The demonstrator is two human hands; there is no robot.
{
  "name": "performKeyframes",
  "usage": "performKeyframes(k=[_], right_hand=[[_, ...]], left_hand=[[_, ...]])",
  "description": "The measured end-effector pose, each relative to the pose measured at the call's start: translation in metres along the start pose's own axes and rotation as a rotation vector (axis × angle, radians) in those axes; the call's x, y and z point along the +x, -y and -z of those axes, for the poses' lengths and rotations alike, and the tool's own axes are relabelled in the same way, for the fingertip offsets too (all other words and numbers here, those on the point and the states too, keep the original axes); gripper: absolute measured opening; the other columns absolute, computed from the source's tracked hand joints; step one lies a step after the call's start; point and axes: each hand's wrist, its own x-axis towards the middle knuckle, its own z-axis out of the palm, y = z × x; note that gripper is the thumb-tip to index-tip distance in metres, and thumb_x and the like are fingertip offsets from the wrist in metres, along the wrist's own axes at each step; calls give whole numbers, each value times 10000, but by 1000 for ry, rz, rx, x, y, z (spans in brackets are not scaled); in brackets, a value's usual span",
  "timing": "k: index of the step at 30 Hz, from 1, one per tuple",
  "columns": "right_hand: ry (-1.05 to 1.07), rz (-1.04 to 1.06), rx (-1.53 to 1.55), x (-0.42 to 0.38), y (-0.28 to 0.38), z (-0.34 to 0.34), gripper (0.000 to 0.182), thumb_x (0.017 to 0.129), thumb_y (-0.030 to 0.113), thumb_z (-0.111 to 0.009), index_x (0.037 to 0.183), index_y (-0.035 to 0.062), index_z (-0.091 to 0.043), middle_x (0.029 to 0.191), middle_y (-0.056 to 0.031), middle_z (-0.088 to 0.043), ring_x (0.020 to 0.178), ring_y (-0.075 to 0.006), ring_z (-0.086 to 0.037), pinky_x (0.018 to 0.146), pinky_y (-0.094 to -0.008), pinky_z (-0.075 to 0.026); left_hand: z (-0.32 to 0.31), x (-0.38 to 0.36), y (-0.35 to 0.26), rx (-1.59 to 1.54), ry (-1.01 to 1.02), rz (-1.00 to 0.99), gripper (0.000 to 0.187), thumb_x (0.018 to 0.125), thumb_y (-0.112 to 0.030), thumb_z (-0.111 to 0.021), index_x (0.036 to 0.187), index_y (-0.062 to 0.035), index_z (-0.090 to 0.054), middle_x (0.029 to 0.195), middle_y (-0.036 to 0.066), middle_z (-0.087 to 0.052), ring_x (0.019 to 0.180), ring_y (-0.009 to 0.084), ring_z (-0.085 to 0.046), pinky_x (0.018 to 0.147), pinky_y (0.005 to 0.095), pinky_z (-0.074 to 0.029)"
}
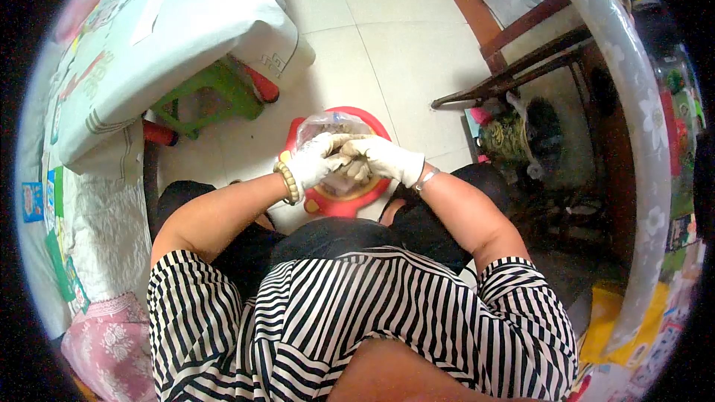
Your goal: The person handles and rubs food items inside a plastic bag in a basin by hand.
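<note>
My left hand, in a white glove with a beaded bracelet at the wrist, is closed, its fingers meeting those of my right hand. My right hand wears a matching glove with soiled brownish fingers, which are curled inward. Whatever lies between the fingertips is too small and covered to make out. Beneath both hands is a clear plastic bag with brownish bits inside. It sits on a round red stool between my knees, and the hands hide the middle of the bag.
On the left, a table under a pale cloth stands over a green stool with red-ended legs nearby. To the right are a dark wooden frame and a shelf with a bundle of yellowish strands. Light floor tiles stretch ahead.
</note>
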Motion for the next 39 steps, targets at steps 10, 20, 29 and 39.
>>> performKeyframes(k=[10, 20, 29, 39], right_hand=[[-30, 119, 95, 2, -5, 1, 180, 908, 189, -486, 1004, 82, -594, 805, -10, -620, 593, -87, -552, 534, -244, -468], [-82, 113, 261, 14, -9, -1, 194, 909, 243, -500, 1009, 104, -590, 827, -1, -602, 624, -96, -542, 540, -266, -466], [-130, 256, 8, 9, -7, -9, 178, 897, 137, -442, 1006, 68, -565, 815, 10, -590, 659, -69, -537, 548, -213, -450], [-128, 248, 31, -4, 0, -16, 202, 866, 103, -445, 1023, 50, -560, 848, -7, -600, 674, -77, -551, 578, -218, -461]], left_hand=[[-1, 3, -11, 206, 10, -71, 374, 861, -83, -548, 1231, -30, -523, 1179, 130, -565, 1062, 235, -540, 917, 336, -435], [-6, 8, 2, -89, -328, 118, 440, 797, 15, -608, 1219, -32, -494, 1131, 71, -570, 1062, 165, -532, 939, 289, -426], [-4, 7, 10, 98, -228, -24, 510, 799, 2, -603, 1285, -25, -451, 1227, 87, -531, 1134, 172, -498, 987, 301, -393], [-5, 1, 7, 250, -195, -84, 507, 809, -80, -617, 1281, -6, -450, 1246, 105, -528, 1156, 195, -490, 1008, 319, -374]])
